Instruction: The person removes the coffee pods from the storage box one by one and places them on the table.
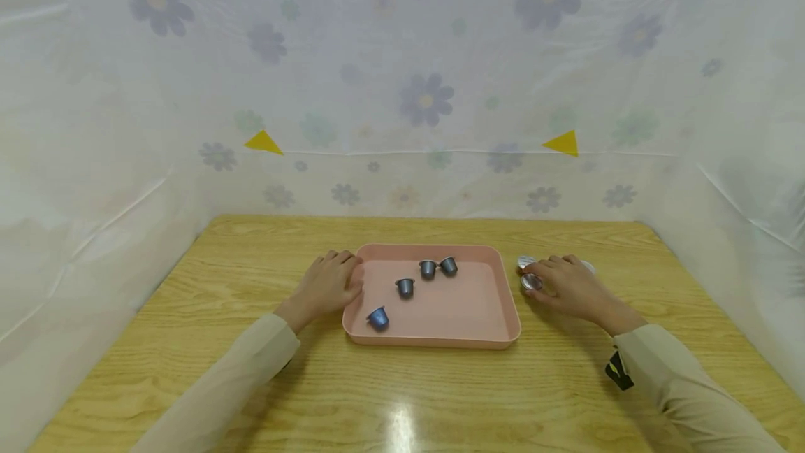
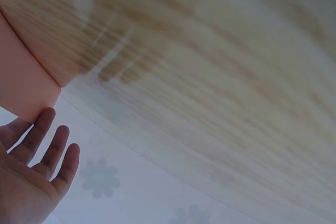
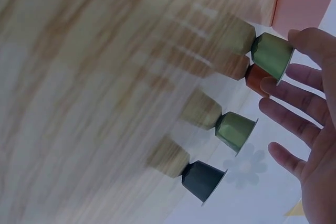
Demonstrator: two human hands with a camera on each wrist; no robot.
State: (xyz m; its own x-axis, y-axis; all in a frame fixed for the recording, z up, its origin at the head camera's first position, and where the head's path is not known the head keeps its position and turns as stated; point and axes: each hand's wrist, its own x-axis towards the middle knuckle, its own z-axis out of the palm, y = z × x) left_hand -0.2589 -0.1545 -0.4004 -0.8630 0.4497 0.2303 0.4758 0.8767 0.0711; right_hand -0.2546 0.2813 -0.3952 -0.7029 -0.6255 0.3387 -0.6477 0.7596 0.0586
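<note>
Table of yellow-brown wood grain (image 1: 201, 341) runs the full span here. From the left we've got a beige cloth sleeve (image 1: 220, 383), then the left hand (image 1: 323, 287) at the left rim of the shallow pink rectangular tray (image 1: 462, 306). Its fingers are a bit apart and relaxed, touching the rim near the far left corner; the thumb lies at the rim too.

Inside the tray we count four small capsules, all on their sides. Leftmost is a shiny blue cup-shaped capsule (image 1: 379, 319), near left corner. Next, a dark grey cup-shaped capsule (image 1: 405, 289) left of centre, then a second dark grey capsule (image 1: 428, 270) and a third dark grey capsule (image 1: 448, 267) near the back, rims about meeting.

Right of the tray, the right hand (image 1: 569, 289) is down at the capsules on the table. Thumb and index sit either side of the rim of a green foil-lidded capsule (image 3: 271, 56); we can't tell if they pinch it. Other fingers are spread. An orange capsule (image 3: 255, 78) stands just behind, partly covered by a fingertip. Further right: another green capsule (image 3: 234, 131), then a dark green-black capsule (image 3: 202, 181), both upright, apart.
</note>
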